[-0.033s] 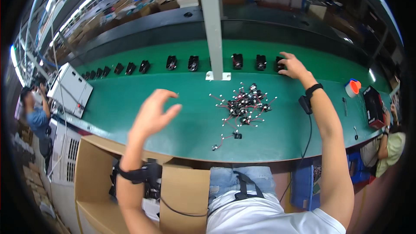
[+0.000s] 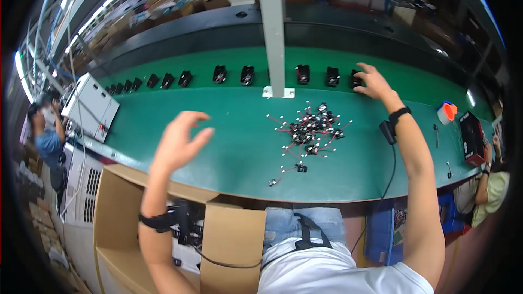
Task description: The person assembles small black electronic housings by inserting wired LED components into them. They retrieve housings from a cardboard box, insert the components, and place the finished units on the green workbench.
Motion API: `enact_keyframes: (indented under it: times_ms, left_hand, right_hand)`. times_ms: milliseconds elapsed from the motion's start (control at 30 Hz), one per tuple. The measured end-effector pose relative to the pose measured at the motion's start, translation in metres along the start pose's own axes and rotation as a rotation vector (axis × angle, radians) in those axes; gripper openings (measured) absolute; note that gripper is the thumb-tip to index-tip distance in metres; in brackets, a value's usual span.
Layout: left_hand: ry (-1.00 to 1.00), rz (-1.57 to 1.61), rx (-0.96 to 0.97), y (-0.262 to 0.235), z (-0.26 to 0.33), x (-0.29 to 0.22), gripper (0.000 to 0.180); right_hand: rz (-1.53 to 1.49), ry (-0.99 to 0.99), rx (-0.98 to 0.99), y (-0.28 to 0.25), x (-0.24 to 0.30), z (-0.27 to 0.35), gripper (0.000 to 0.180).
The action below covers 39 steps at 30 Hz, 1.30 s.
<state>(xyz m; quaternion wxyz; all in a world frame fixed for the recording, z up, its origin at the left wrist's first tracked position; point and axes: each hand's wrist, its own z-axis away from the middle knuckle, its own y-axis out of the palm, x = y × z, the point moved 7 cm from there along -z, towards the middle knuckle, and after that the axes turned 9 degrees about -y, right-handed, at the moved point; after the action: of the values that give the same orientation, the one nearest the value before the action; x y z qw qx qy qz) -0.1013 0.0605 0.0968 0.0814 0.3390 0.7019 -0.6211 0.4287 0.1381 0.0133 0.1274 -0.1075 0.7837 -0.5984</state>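
The right hand (image 2: 375, 83) reaches forward with its thumb and fingers spread around a black unit (image 2: 357, 79); the fingers hide part of it, and I cannot tell whether they grip it or only rest about it. The unit sits at the fingertips, on a brighter green strip (image 2: 321, 57) that runs along the far side of the table (image 2: 234, 152). Just behind the hand, a black strap (image 2: 400, 113) circles the wrist, with a small black device (image 2: 388, 132) on its inner side and a cable (image 2: 390, 177) dropping from it toward the person.

Left of the hand, near it, stands the next black housing (image 2: 333, 77), with others of the kind continuing in a row farther left, past a grey post (image 2: 271, 32). Nearer the person and to the hand's left lies a tangled heap of small wired parts (image 2: 313, 130), black with red leads and white ends. Right of the hand and a little nearer the person are an orange-and-white cup (image 2: 448, 112) and, beyond it, a black-and-red box (image 2: 472, 139).

Well apart to the left, the left hand (image 2: 182, 141) hovers over the table, thumb and fingers parted, holding nothing visible. Below its forearm is an open cardboard box (image 2: 234, 245); farther out to its left stands a white cabinet (image 2: 91, 108).
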Motion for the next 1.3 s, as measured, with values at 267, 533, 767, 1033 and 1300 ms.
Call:
enact_keyframes:
  times_ms: [267,533,767,1033,1300]
  left_hand:
    - [-1.032,-0.230,-0.465,-0.110,0.309,0.281,0.044]
    - [-1.660,-0.123,0.087,0.075,0.475,0.384,0.131]
    - [-1.333,-0.081,0.223,0.136,0.409,0.321,0.117]
    - [-1.441,0.789,0.578,0.174,0.381,0.244,0.102]
    - [-1.432,1.154,0.783,0.187,0.393,0.207,0.116]
  right_hand:
    - [-0.529,-0.062,-0.257,-0.030,0.126,0.064,0.026]
    - [-0.963,0.209,-0.244,0.043,0.056,0.130,0.033]
    - [-1.176,0.374,-0.166,0.079,0.024,0.136,0.037]
    - [-1.213,0.388,-0.162,0.073,0.026,0.149,0.036]
    - [-1.178,0.380,-0.117,0.070,0.039,0.140,0.035]
